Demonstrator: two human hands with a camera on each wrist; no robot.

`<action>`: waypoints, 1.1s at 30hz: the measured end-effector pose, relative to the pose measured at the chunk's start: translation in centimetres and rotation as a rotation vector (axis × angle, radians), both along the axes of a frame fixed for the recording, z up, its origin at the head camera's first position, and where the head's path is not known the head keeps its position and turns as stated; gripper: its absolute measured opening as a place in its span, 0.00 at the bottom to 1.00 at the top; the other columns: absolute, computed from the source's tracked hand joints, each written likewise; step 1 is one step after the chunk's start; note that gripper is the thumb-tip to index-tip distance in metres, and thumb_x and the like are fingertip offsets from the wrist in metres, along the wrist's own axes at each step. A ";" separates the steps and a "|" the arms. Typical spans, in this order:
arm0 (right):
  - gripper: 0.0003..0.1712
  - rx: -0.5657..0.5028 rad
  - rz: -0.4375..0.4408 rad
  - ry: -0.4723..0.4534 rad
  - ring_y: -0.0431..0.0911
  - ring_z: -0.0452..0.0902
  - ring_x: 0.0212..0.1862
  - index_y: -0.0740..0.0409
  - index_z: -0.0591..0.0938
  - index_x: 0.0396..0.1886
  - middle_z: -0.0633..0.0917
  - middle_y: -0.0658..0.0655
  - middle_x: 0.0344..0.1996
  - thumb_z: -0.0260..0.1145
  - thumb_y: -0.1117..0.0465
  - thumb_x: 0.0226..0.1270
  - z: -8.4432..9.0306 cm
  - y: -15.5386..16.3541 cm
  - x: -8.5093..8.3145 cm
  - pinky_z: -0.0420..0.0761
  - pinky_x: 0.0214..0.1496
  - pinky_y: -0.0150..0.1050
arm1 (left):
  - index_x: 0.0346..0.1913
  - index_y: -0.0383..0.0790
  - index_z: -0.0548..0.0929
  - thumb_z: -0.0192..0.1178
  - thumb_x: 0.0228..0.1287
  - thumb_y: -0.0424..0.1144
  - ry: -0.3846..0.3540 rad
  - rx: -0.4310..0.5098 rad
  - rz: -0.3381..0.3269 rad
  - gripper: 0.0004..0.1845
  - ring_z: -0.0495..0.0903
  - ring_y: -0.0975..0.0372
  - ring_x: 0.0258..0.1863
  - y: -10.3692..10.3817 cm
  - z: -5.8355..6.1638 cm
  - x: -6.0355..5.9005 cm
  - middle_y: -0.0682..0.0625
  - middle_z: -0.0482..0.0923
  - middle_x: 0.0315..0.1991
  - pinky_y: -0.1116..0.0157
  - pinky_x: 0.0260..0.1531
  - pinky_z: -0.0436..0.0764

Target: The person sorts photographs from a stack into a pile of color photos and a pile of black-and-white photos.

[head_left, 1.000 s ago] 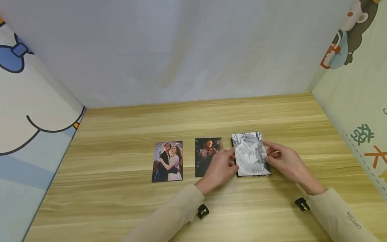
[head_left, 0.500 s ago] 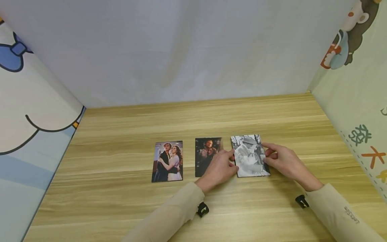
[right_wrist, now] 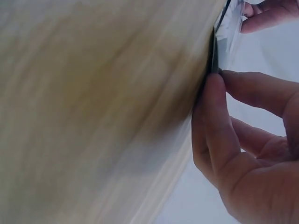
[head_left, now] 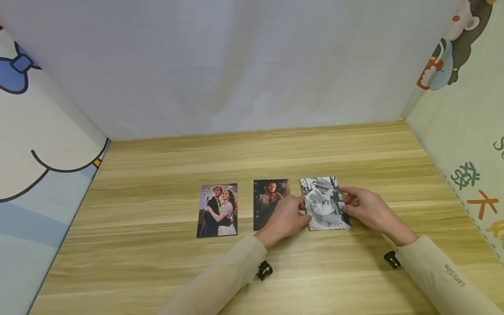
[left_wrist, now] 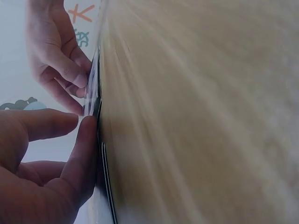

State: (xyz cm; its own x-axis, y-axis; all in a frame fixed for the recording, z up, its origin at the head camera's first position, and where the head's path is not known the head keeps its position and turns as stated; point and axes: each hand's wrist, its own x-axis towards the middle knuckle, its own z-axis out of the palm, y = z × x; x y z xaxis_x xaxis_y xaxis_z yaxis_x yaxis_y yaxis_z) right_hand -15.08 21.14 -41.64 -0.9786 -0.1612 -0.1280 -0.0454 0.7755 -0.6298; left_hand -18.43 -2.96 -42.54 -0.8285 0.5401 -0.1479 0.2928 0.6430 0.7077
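Observation:
A black-and-white picture card point(head_left: 323, 205), showing a figure in a brimmed hat, lies at the right end of a row of three on the wooden table point(head_left: 157, 275). My right hand point(head_left: 366, 209) pinches its right edge between thumb and fingers. At the opposite edge my left hand point(head_left: 287, 216) touches the card with its fingertips, the wrist side crossing the corner of a dark picture card point(head_left: 265, 199). In the right wrist view a thin dark edge point(right_wrist: 213, 53) shows right at the fingertips. Farther left lies a colour picture card point(head_left: 218, 210) of an embracing couple.
A pale wall point(head_left: 252, 65) rises behind the table's back edge. Printed side panels stand left point(head_left: 51, 122) and right point(head_left: 460, 131). Black clips point(head_left: 264, 270) hang at both sleeve cuffs.
The black-and-white card has come down and slightly toward me, covering the dark edge that showed at its left. Both hands stay at its sides, the right shifting slightly left.

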 end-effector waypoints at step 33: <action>0.31 0.027 0.017 -0.026 0.50 0.82 0.43 0.80 0.75 0.64 0.84 0.59 0.41 0.70 0.64 0.66 0.2 -0.1 -0.2 0.82 0.45 0.46 | 0.37 0.36 0.82 0.68 0.66 0.38 -0.062 0.026 0.011 0.08 0.65 0.67 0.18 -0.1 0.2 0.2 0.45 0.83 0.37 0.72 0.22 0.68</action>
